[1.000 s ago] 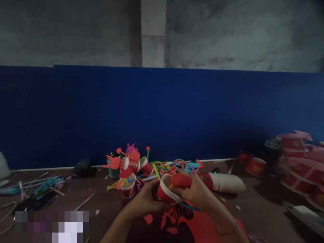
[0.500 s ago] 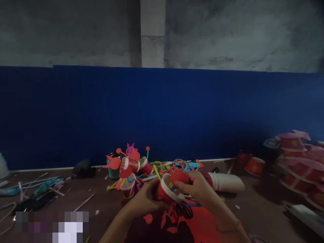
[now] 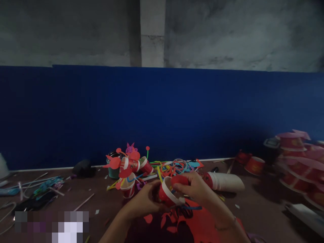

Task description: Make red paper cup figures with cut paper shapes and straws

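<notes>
My left hand (image 3: 145,199) is wrapped around a red paper cup (image 3: 169,193) with a white rim, tilted so its mouth faces up and right. At that mouth my right hand (image 3: 193,187) pinches a round red paper piece (image 3: 180,181). Colored straws or pipe cleaners show in and behind the cup, though its inside is partly hidden by the fingers. Below the hands lie red paper sheets (image 3: 204,222) and small cut red shapes (image 3: 148,218). Decorated red cups (image 3: 128,185) with paper circles and pipe cleaners stand just left of my left hand.
A stack of paper cups (image 3: 226,182) lies on its side to the right. Several red cups with pink tops (image 3: 301,165) are piled at the far right. Colored pipe cleaners (image 3: 177,166) heap behind the hands. A blue panel (image 3: 162,111) borders the table's back.
Both hands stay almost in place with the cup. My right hand and the red paper piece have shifted slightly down at the cup's mouth.
</notes>
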{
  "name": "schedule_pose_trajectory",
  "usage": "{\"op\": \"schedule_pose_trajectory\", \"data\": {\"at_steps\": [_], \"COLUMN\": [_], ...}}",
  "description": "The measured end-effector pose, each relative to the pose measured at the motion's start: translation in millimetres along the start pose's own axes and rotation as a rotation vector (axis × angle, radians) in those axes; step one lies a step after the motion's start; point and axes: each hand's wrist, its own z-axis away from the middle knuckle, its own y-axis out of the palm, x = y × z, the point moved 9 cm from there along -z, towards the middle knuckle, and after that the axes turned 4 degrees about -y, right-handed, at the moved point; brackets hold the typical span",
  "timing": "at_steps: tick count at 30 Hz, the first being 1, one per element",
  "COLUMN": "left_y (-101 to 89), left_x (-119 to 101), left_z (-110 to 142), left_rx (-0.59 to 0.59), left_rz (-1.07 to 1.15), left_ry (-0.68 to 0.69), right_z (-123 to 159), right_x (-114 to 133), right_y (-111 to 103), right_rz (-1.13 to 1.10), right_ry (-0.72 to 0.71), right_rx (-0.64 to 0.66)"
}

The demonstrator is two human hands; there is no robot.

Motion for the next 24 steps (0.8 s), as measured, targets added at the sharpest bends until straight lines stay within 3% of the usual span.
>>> {"op": "schedule_pose_trajectory", "data": {"at_steps": [6, 11, 15, 19, 21, 24], "left_y": [0.0, -11.5, -20.1, -32.0, -33.8, -28.3], "left_x": [9.9, 10.7, 23.1, 39.8, 45.1, 43.1], "left_z": [-1.0, -3.4, -9.5, -16.3, -18.7, -20.5], "left_rx": [0.016, -0.086, -0.206, -0.388, -0.445, -0.445], "left_rz": [0.041, 0.03, 0.108, 0.286, 0.346, 0.416], "left_ry": [-0.026, 0.019, -0.005, 0.049, 0.067, 0.099], "right_z": [2.0, -2.3, -3.5, -0.4, -3.7, -11.9], "right_x": [18.2, 11.3, 16.9, 4.9, 2.4, 1.7], "right_y": [-2.7, -4.8, -31.3, -53.2, -47.7, -13.6], "right_rz": [0.111, 0.044, -0.032, -0.116, -0.128, -0.161], "right_ry": [-0.185, -0.081, -0.155, -0.078, -0.068, -0.084], "right_rx": [-0.086, -0.082, -0.295, -0.508, -0.448, -0.128]}}
